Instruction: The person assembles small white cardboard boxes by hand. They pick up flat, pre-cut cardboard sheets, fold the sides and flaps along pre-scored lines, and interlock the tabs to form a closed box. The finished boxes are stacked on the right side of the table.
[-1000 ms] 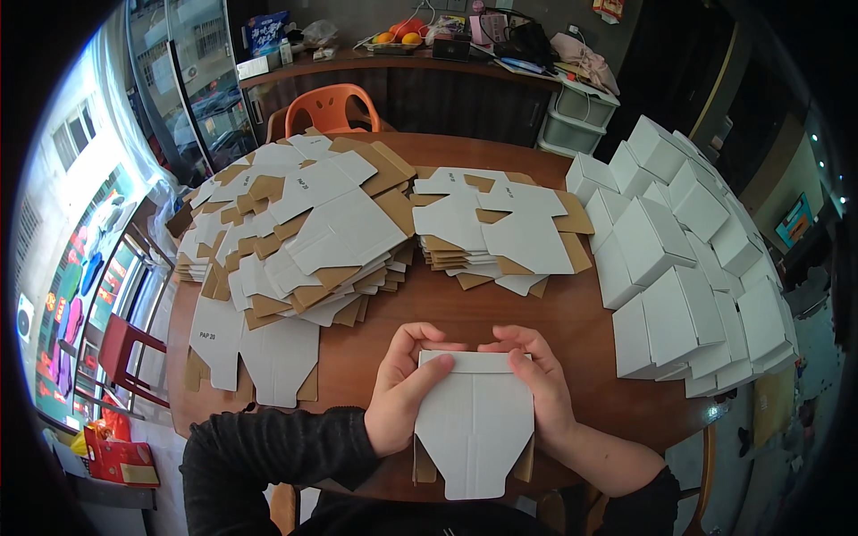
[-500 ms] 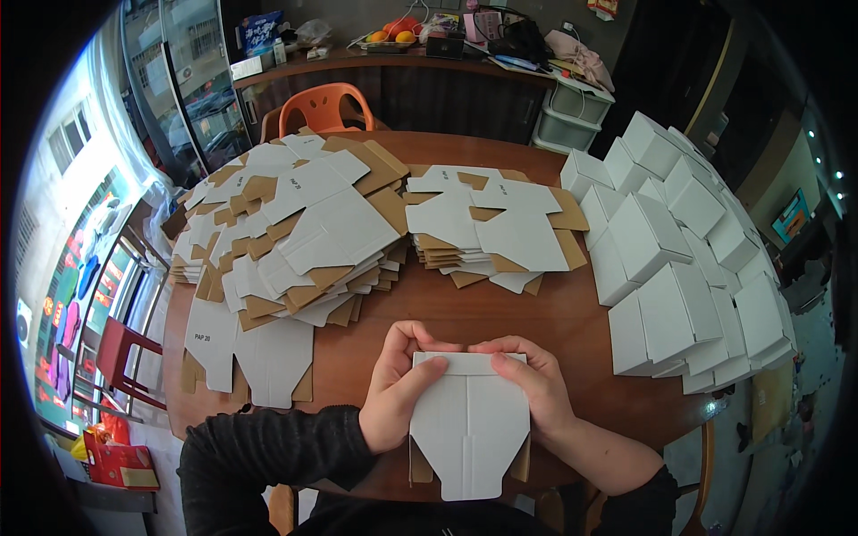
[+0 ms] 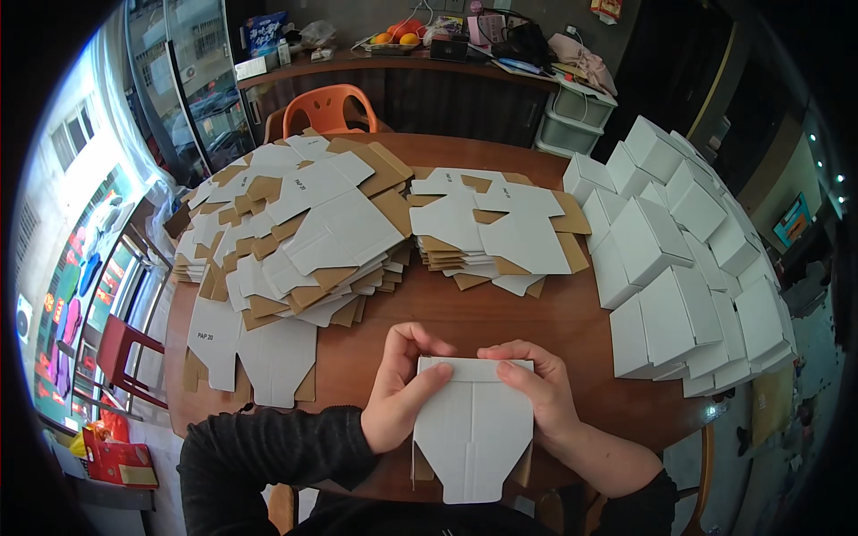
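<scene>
A white cardboard box blank (image 3: 473,429), brown on its inner side, is held over the table's near edge. Its narrow flap points toward me and creases run down its middle. My left hand (image 3: 402,384) grips its far left corner, thumb on the white face. At the far right corner my right hand (image 3: 536,384) grips it the same way, thumb pressing near the fold line. Brown side flaps show beneath it on both sides. The fingers behind the far edge are partly hidden.
Flat box blanks lie in a large heap (image 3: 313,223) on the left and a smaller stack (image 3: 492,219) at the far middle. Folded white boxes (image 3: 661,250) are piled on the right of the wooden table (image 3: 447,313). An orange chair (image 3: 331,109) stands beyond.
The blank stays in both hands and sits very slightly lower. My fingers have shifted a little along its far edge; the rest of the view moved only slightly.
</scene>
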The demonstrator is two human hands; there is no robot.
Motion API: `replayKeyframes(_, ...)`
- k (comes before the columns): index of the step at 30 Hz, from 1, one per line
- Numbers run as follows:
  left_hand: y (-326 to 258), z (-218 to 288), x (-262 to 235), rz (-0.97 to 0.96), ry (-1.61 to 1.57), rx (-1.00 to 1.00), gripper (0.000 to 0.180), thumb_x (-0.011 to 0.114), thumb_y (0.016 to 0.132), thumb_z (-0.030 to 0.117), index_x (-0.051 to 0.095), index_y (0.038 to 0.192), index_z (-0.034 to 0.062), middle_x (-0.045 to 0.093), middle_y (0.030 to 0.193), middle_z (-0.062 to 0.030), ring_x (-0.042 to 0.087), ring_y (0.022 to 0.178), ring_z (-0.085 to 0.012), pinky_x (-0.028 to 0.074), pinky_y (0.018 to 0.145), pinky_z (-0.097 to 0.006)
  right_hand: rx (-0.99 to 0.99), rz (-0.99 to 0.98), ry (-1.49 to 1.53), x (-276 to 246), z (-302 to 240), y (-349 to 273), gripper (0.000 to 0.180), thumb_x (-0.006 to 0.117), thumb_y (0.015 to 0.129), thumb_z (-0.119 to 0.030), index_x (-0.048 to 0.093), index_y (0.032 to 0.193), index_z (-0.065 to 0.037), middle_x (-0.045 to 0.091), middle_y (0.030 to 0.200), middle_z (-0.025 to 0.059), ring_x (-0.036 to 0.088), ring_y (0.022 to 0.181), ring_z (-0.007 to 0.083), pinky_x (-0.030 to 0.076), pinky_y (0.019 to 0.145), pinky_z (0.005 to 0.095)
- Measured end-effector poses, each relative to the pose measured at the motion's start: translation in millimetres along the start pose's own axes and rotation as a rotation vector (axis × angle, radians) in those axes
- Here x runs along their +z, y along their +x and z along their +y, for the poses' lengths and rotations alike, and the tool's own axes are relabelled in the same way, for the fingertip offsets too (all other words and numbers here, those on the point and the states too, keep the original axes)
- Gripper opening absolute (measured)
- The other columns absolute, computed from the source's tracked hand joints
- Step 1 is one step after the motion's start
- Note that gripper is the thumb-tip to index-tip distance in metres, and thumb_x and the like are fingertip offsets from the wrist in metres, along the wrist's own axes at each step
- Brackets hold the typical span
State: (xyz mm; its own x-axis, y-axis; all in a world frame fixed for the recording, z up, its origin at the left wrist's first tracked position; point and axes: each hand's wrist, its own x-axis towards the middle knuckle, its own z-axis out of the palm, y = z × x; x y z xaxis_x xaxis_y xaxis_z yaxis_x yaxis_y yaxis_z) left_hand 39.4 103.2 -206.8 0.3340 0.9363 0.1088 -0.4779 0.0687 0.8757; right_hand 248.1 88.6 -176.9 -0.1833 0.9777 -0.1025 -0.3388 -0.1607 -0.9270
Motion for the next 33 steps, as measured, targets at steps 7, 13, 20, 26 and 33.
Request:
replayKeyframes(7,1,11,6,-0.001,0.017,-0.129,0.078,0.071,0.090,0.023,0.024,0.150,0.0073,0.033,0.148,-0.0141,0.037,0.135,-0.0224,0.031,0.114,-0.038,-0.592,-0.157,-0.431,-13,-4,0,0.024,0.074,0.087,-0.006,0.071,0.110,0.000,0.070,0.112,0.0122,0.064,0.108,0.0194,0.050,0.093,0.0330)
replayKeyframes(13,3,5,-3,-0.159,0.125,0.071,0.109,0.084,0.080,0.032,0.012,0.157,0.0088,0.024,0.158,-0.0194,0.033,0.141,-0.0285,0.028,0.117,-0.043,-0.540,-0.176,-0.368,-11,-8,3,0.026,0.076,0.086,-0.006,0.071,0.111,0.000,0.069,0.117,0.0126,0.063,0.111,0.0188,0.050,0.094,0.0332)
replayKeyframes(20,3,6,-3,-0.184,0.256,0.229,0.124,0.092,0.071,0.029,0.007,0.159,0.0079,0.018,0.161,-0.0241,0.033,0.144,-0.0329,0.026,0.118,-0.046,-0.559,-0.130,-0.261,-18,-13,4,0.025,0.073,0.086,0.000,0.071,0.111,-0.001,0.069,0.116,0.0126,0.064,0.109,0.0190,0.050,0.093,0.0323)
replayKeyframes(26,2,4,-4,-0.200,0.279,0.302,0.127,0.094,0.069,0.032,0.007,0.159,0.0067,0.020,0.161,-0.0246,0.033,0.144,-0.0330,0.026,0.118,-0.047,-0.557,-0.122,-0.308,-13,-15,2,0.022,0.069,0.081,-0.001,0.071,0.103,0.000,0.069,0.110,0.0147,0.061,0.105,0.0201,0.048,0.093,0.0345)
replayKeyframes(33,0,1,-5,-0.205,0.283,0.323,0.127,0.095,0.068,0.035,0.010,0.158,0.0047,0.020,0.162,-0.0212,0.034,0.144,-0.0320,0.026,0.118,-0.047,-0.566,-0.128,-0.334,-12,-17,2,0.019,0.065,0.083,0.000,0.072,0.100,0.001,0.069,0.109,0.0153,0.061,0.104,0.0205,0.047,0.093,0.0349)
